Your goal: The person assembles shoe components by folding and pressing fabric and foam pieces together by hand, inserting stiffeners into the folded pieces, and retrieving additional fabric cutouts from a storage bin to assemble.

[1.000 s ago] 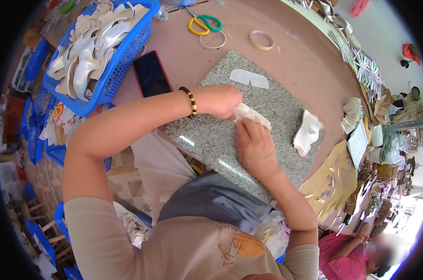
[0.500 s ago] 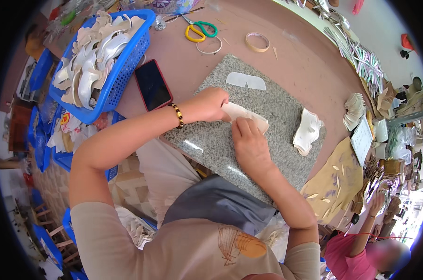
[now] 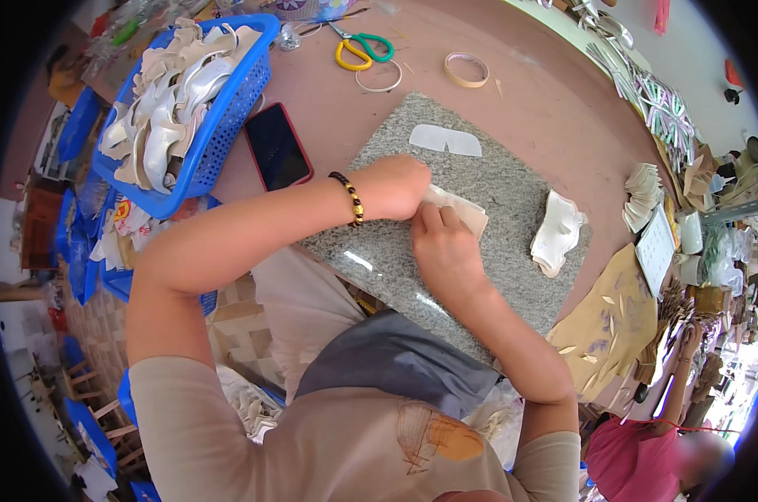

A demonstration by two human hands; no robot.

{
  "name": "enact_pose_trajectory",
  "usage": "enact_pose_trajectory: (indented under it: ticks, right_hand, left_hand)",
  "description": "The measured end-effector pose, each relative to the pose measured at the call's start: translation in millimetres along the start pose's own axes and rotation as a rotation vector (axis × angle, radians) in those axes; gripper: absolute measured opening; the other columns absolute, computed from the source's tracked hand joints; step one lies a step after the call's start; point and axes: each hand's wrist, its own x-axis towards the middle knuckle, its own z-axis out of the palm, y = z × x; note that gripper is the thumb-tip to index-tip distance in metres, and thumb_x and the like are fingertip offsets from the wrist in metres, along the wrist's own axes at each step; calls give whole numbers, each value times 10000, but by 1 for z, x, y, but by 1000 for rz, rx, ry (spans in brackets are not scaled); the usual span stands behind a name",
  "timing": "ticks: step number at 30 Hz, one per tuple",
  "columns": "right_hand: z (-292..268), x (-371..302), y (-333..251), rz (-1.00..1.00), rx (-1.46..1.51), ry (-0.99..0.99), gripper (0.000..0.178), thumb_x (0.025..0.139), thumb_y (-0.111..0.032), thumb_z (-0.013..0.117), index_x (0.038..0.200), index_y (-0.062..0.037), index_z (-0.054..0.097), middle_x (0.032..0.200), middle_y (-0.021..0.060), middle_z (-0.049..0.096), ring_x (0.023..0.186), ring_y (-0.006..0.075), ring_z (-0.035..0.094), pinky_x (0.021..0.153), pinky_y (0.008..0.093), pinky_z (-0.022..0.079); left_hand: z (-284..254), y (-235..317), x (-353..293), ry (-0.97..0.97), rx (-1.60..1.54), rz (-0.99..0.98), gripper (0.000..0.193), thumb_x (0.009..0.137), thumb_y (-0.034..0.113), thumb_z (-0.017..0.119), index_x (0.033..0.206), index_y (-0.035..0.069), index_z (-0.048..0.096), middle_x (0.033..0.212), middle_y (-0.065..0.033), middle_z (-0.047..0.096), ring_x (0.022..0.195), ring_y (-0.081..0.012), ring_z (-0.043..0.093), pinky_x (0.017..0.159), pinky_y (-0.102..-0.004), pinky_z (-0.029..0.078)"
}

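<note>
A small cream-coloured, flat piece of material (image 3: 469, 211), apparently leather or lining, lies on a grey speckled stone slab (image 3: 504, 180). My left hand (image 3: 393, 187), with a beaded bracelet at the wrist, is curled closed over its left end and hides that part. My right hand (image 3: 447, 249) has its bent fingers closed on the near edge, close beside the left. Beyond them on the slab rests a white notched cutout (image 3: 446, 140). A small stack of white shaped pieces (image 3: 556, 234) sits at the slab's right.
Left, a blue basket (image 3: 203, 159) is heaped with white and beige pieces, beside a phone (image 3: 278, 149). Scissors (image 3: 364, 52) and a tape roll (image 3: 467, 70) lie at the back. Right is a brown sheet (image 3: 609, 326) with slivers. A co-worker in pink (image 3: 634, 458) sits lower right.
My left hand has slid right along the cream piece, covering more of it and coming up against my right hand. The right hand has barely shifted.
</note>
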Motion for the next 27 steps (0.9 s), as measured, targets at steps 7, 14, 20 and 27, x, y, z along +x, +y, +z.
enact_pose_trajectory:
  ticks: [7,14,20,27]
  right_hand:
    - [-3,0,2,-30,-32,27,185,656,-72,605,816,14,639,829,98,524,793,215,536,678,288,496]
    - [-4,1,5,-63,-55,-14,158,641,-73,609,773,5,647,802,98,529,777,212,535,646,284,495]
    - [-3,4,1,-74,-87,20,157,638,-76,604,765,11,639,785,96,524,766,213,531,654,285,494]
    - [1,-3,2,-71,-95,121,137,618,-79,596,727,3,611,765,102,508,749,221,526,676,291,489]
  left_hand:
    - [14,-12,5,85,-18,69,233,710,141,689,797,-40,569,781,-241,615,805,-381,616,681,-419,493]
    - [0,-18,0,-201,-401,-275,269,740,174,692,806,-47,553,770,-233,616,770,-385,611,659,-410,492]
    - [15,-29,-8,91,-27,44,250,749,180,677,801,-21,538,754,-168,614,755,-348,609,665,-409,478]
    - [2,-19,-32,236,-99,13,235,728,150,684,818,23,508,884,-158,583,858,-327,576,680,-401,445]
